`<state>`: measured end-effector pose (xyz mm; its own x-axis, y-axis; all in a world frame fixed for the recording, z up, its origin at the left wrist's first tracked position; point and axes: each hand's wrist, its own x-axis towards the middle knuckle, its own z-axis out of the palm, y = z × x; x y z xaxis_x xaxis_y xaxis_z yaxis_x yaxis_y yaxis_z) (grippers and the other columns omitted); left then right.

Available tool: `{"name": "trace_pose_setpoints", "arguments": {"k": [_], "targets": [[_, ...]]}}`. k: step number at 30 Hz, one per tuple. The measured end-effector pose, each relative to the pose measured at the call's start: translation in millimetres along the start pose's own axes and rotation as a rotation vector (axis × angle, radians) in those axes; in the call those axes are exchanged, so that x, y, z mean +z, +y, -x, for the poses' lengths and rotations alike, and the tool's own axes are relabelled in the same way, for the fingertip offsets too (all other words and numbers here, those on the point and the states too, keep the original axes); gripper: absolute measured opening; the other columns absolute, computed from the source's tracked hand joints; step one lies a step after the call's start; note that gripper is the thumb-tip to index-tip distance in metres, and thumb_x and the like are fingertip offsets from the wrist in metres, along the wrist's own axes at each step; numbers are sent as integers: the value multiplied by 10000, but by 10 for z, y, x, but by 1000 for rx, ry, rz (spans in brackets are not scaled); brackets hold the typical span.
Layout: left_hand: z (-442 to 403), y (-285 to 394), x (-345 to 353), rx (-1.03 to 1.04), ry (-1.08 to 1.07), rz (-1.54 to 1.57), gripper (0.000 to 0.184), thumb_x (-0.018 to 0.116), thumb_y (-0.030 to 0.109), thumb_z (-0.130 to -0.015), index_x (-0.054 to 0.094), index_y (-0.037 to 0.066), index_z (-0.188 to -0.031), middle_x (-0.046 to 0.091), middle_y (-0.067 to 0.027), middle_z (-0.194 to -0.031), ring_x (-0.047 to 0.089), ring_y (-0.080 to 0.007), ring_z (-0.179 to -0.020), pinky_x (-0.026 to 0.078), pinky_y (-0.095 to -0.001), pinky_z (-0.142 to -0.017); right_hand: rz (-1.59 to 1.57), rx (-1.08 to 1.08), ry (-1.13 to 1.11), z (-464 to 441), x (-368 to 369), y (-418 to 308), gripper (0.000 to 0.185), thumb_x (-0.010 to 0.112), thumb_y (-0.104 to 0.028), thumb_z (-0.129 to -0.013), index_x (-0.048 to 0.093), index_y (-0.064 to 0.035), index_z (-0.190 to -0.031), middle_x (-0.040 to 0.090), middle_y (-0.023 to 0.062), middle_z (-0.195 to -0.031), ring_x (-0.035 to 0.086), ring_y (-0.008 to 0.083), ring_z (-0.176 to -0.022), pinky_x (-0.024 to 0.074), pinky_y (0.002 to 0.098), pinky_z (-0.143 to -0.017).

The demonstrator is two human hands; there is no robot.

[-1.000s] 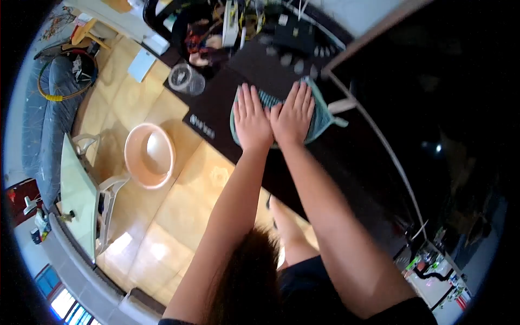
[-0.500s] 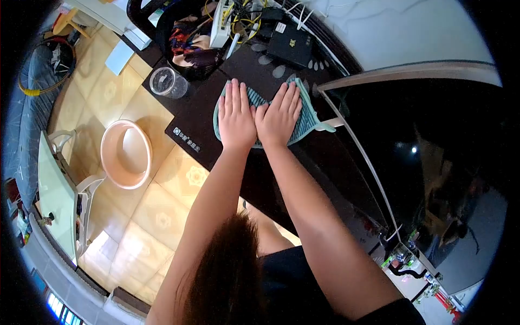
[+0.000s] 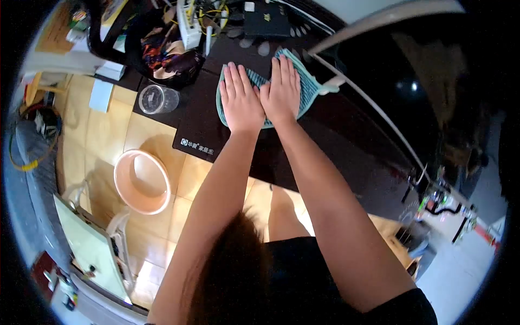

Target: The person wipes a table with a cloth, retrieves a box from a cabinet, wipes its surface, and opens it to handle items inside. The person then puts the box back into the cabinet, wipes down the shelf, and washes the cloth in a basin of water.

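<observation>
My left hand [image 3: 243, 105] lies flat on a teal ribbed cleaning cloth [image 3: 310, 89], its fingers stretched out and pointing away from me. Beside it, my right hand [image 3: 282, 93] presses flat on the same cloth, and the two thumbs meet in the middle. The cloth is spread on a dark glossy cabinet top [image 3: 238, 162]; part of it is hidden under my palms. Its right corner reaches the lower edge of a large television [image 3: 411, 103]. Neither hand grips anything.
A clear plastic container [image 3: 158, 99] stands at the cabinet's left edge. Behind it are a dark bag [image 3: 162, 54], a white power strip [image 3: 189, 27] with cables, and a black box [image 3: 266, 21]. On the tiled floor sits a pink basin [image 3: 142, 181], with a folding chair [image 3: 89, 244] nearby.
My view has turned, so the cabinet, basin and television appear rotated. Both hands remain flat on the cloth, with little visible shift across the cabinet top.
</observation>
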<state>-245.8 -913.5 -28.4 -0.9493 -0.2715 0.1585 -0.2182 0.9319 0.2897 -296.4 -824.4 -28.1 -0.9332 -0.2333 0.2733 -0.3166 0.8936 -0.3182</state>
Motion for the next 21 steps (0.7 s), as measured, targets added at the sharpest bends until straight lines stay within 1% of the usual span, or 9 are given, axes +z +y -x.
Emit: {"name": "trace_pose_setpoints", "arguments": {"k": [3,5,6,9,12,13,17,20,21], "targets": [[-47,-39,60,52,4,-59,647,336,374,-1009,254,-46,-1495,214,-224,-1581,155,-336,-1488,139,-456,-1190,4,13,40,8,6,-5,586,493,-213,-838,450,-10,-1387,384,177,-1493,326,332,-1407,229,477,-1173],[-46,-74,55,110,11,-26,646,341,375,-1009,261,-45,-1492,222,-222,-1578,162,-336,-1487,141,-454,-1191,-2,17,56,38,-2,-4,584,504,-211,-831,461,-19,-1381,392,175,-1488,334,332,-1402,237,477,-1169],[-43,-98,53,135,13,-10,645,343,376,-1009,264,-45,-1491,226,-222,-1577,165,-336,-1486,142,-453,-1192,13,68,81,80,-3,-37,581,506,-210,-829,466,-20,-1376,395,175,-1487,340,333,-1399,242,478,-1166],[83,-179,-13,320,-23,41,619,382,326,-1002,267,-35,-1492,230,-207,-1580,190,-333,-1479,156,-443,-1193,51,240,172,420,-37,-163,573,517,-214,-818,484,-23,-1357,414,172,-1474,365,337,-1384,261,485,-1152],[334,-159,-104,468,-100,54,629,424,300,-977,269,-25,-1493,229,-196,-1582,202,-326,-1475,162,-443,-1197,84,368,253,876,-156,-220,566,497,-238,-831,484,-26,-1356,417,173,-1472,365,341,-1385,261,489,-1151],[446,-133,-121,503,-138,40,629,423,296,-976,266,-23,-1494,222,-193,-1585,197,-324,-1477,159,-442,-1198,101,410,238,1025,-217,-231,566,486,-241,-837,479,-26,-1360,415,170,-1474,360,344,-1388,264,492,-1151],[888,49,-157,601,-234,60,639,414,283,-973,233,-14,-1509,183,-188,-1598,169,-320,-1485,142,-439,-1201,131,560,231,1583,-472,-140,610,485,-258,-837,445,-1,-1389,393,216,-1482,343,387,-1394,255,522,-1147],[1119,310,-118,705,-275,133,627,410,272,-978,241,-16,-1508,181,-192,-1597,168,-321,-1485,150,-440,-1197,240,732,273,1943,-595,57,606,473,-299,-910,409,38,-1409,353,256,-1499,314,420,-1403,236,526,-1149],[1199,406,-104,745,-291,151,622,411,268,-980,245,-17,-1507,181,-193,-1597,169,-321,-1485,154,-442,-1195,276,814,292,2058,-647,137,619,436,-360,-963,390,52,-1423,327,274,-1509,297,431,-1408,228,524,-1151]]}}
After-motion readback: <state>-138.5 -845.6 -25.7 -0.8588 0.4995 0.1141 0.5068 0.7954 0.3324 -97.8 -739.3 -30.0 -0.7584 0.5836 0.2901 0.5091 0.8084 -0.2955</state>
